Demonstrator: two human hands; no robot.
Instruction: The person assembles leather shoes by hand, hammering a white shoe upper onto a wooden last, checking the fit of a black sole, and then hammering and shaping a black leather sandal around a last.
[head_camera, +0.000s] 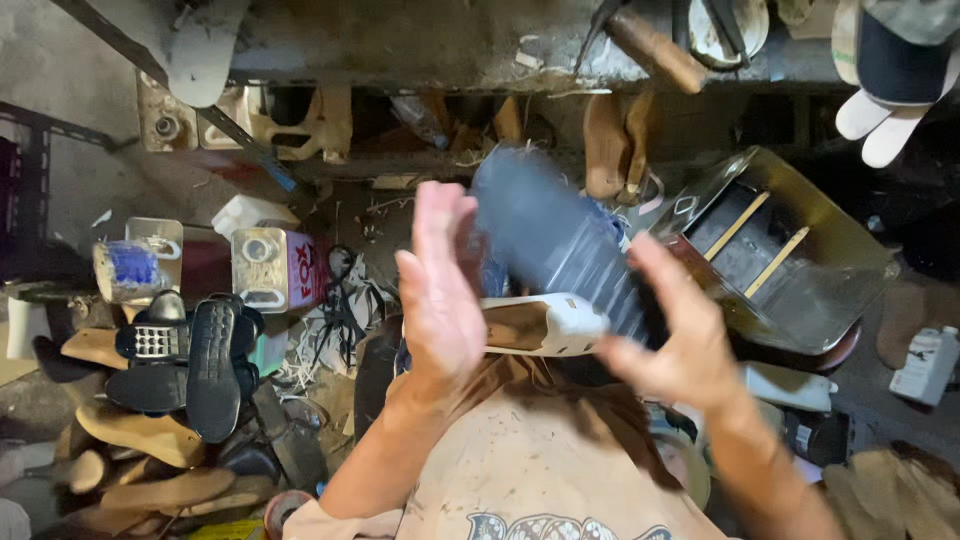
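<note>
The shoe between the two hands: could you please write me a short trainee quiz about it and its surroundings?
1. True or false: the left hand lies open and flat against the shoe.
2. Which hand is on the side of the metal tray?
A. left
B. right
3. What lies stacked at the picture's left edge?

Key:
1. True; its fingers are straight.
2. B, the right hand.
3. Black soles on wooden shoe lasts.
</note>
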